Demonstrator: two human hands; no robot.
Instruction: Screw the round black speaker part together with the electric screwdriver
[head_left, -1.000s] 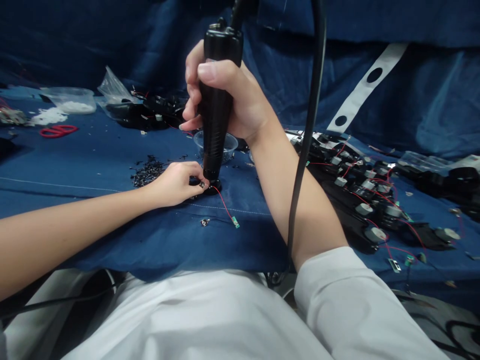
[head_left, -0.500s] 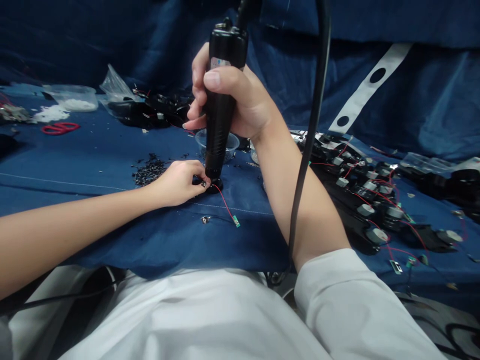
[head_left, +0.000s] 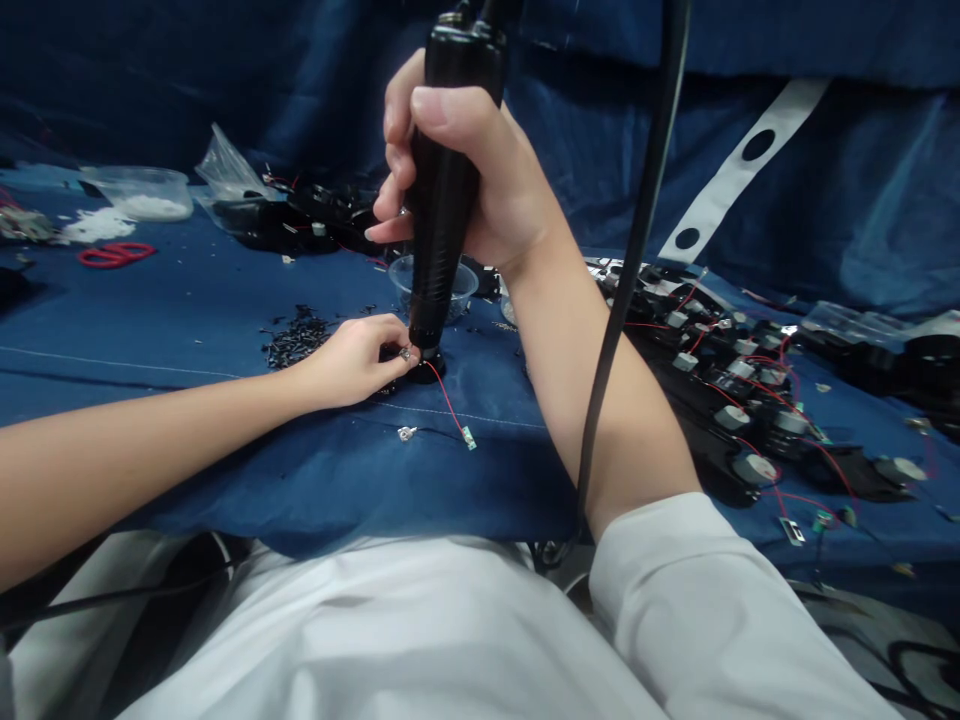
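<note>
My right hand (head_left: pixel 487 170) is wrapped round a black corded electric screwdriver (head_left: pixel 439 240), held nearly upright with its tip down. Below the tip, on the blue cloth, sits a small black housing (head_left: pixel 429 372). The fingertips of my left hand (head_left: pixel 360 358) are closed at the housing's left side, where a tiny metallic piece (head_left: pixel 409 353) shows. A red wire runs from the housing to a small green circuit board (head_left: pixel 469 437). Left of that board lies a small silvery contact (head_left: pixel 406 433) with a dark wire. The screwdriver's nose hides the exact point of contact.
A heap of black screws (head_left: pixel 296 340) lies beyond my left wrist. A clear bowl (head_left: pixel 397 275) stands behind the screwdriver. Red scissors (head_left: pixel 116 255) and a plastic tub (head_left: pixel 142 185) are at left; wired black housings (head_left: pixel 750 400) crowd the right. The screwdriver's cable (head_left: pixel 626 270) hangs before my right forearm.
The screwdriver's top and my right hand have risen slightly in view. The left fingertips have shifted a little, and the metallic piece there shows more. The silvery contact sits slightly farther left.
</note>
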